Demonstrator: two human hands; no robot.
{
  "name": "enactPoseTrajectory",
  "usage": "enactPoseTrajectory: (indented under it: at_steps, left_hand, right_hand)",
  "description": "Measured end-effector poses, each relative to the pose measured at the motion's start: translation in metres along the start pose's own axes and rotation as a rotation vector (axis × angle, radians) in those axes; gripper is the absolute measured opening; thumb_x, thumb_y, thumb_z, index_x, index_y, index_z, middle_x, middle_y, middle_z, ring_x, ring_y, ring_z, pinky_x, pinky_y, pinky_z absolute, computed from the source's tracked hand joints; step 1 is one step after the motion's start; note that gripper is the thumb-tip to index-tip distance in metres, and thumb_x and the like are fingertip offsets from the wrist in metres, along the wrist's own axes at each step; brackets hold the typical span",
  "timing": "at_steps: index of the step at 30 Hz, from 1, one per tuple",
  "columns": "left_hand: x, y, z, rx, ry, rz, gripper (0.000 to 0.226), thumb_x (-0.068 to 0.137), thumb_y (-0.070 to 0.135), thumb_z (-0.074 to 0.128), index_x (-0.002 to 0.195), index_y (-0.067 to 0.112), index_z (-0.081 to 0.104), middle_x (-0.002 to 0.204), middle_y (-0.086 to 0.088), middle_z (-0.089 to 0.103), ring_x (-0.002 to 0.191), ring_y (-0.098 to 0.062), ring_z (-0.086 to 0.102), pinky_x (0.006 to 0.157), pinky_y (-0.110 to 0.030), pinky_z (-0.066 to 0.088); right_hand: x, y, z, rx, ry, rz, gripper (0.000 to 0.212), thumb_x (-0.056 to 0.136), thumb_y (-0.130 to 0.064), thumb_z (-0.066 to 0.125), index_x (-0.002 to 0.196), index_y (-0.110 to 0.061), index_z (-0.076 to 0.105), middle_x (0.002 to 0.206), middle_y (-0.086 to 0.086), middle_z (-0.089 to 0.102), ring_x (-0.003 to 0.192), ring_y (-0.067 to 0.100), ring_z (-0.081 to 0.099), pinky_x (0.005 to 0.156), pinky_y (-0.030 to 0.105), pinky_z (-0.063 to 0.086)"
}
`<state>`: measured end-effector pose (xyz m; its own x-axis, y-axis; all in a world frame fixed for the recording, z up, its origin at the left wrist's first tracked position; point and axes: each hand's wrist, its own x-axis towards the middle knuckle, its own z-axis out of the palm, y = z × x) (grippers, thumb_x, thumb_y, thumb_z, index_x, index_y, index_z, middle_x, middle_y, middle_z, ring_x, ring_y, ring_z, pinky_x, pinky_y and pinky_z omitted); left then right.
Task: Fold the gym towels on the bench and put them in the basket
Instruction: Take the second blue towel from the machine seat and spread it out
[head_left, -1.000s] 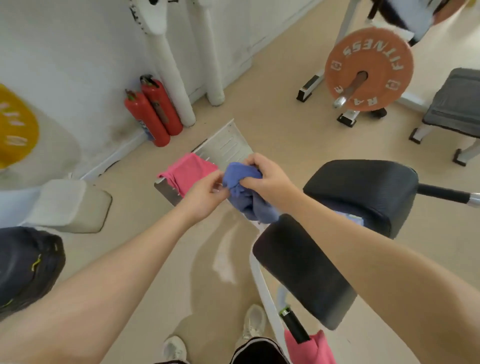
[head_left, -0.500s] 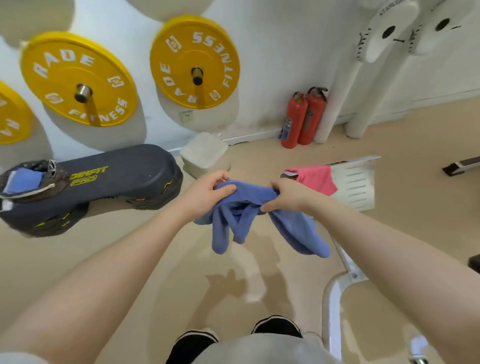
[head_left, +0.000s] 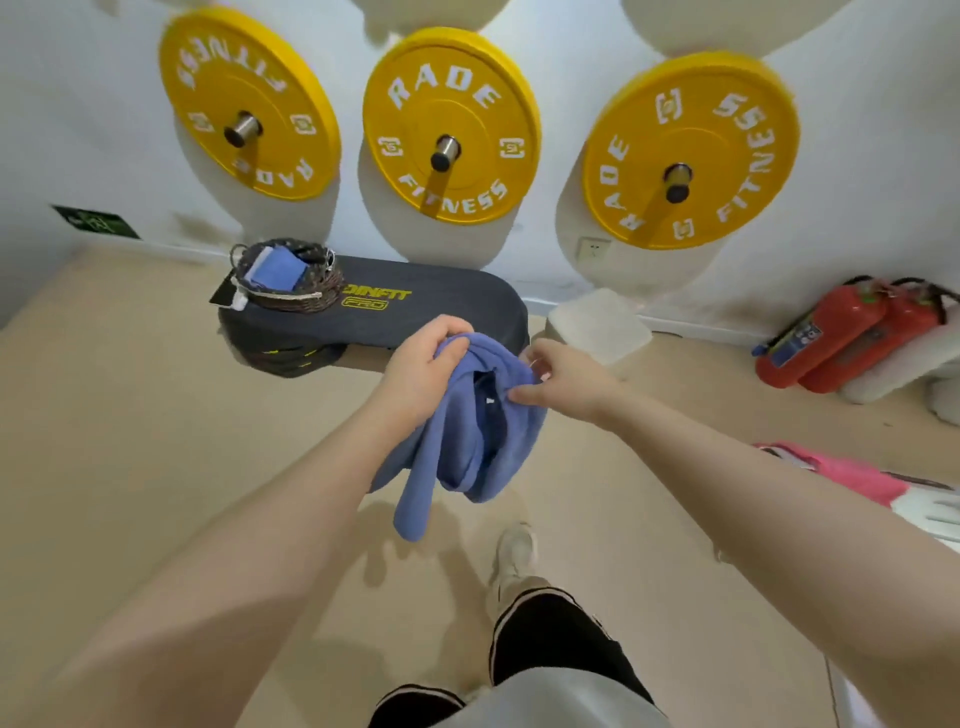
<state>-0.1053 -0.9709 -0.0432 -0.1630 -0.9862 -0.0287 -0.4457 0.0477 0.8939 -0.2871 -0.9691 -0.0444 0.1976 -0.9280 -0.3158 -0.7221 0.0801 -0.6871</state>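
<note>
Blue towel (head_left: 467, 436) hanging bunched in mid-air over the floor, in front of the dark bench (head_left: 415, 312). Left hand (head_left: 421, 374) is clutching its top edge, grip closed on cloth. Right hand (head_left: 566, 384) is pinching the opposite edge. Woven basket (head_left: 291, 296) is sitting on the bench's left end, blue cloth inside. Pink towel (head_left: 841, 473) lying far right.

Bright, even light from above; soft shadows under the weight plates (head_left: 451, 124); edges bend, arms slightly blurred.
</note>
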Motion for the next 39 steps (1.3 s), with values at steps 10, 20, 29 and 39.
enactPoseTrajectory:
  at_steps: [10,20,29,39]
  left_hand:
    - [0.173,-0.044,-0.078,-0.029,-0.015,-0.096,0.018,0.096,0.014,0.044,0.088,0.025,0.056,0.086,0.009,0.054,0.08,-0.007,0.05,0.074,-0.021,0.039]
    - [0.317,-0.086,-0.142,-0.112,-0.024,-0.27,0.026,0.094,0.016,0.048,0.069,0.019,0.045,0.066,0.004,0.041,0.059,-0.009,0.036,0.055,-0.022,0.031]
    - [0.426,-0.175,-0.215,0.279,-0.591,-0.367,0.033,0.075,0.038,0.064,0.065,0.011,0.047,0.066,-0.002,0.043,0.067,-0.018,0.039,0.064,-0.029,0.029]
    - [0.485,-0.274,-0.246,0.408,-0.814,-0.167,0.018,0.087,0.015,0.061,0.072,0.017,0.051,0.06,0.008,0.039,0.053,-0.002,0.04,0.052,-0.015,0.03]
  right_hand:
    - [0.208,-0.061,-0.022,0.211,-0.222,-0.073,0.015,0.083,-0.014,0.065,0.074,-0.014,0.053,0.074,0.003,0.055,0.068,0.015,0.051,0.066,0.028,0.041]
    - [0.365,-0.098,-0.041,-0.002,0.129,-0.128,0.024,0.089,-0.028,0.058,0.076,-0.013,0.044,0.064,-0.004,0.046,0.066,0.019,0.045,0.058,0.031,0.033]
    - [0.452,-0.099,-0.019,0.15,0.465,0.133,0.022,0.084,-0.021,0.062,0.073,-0.012,0.046,0.066,0.002,0.05,0.065,0.019,0.044,0.061,0.032,0.035]
    - [0.521,-0.051,0.046,-0.258,0.04,0.433,0.013,0.083,-0.015,0.052,0.072,-0.017,0.045,0.078,0.005,0.054,0.075,0.027,0.047,0.063,0.03,0.038]
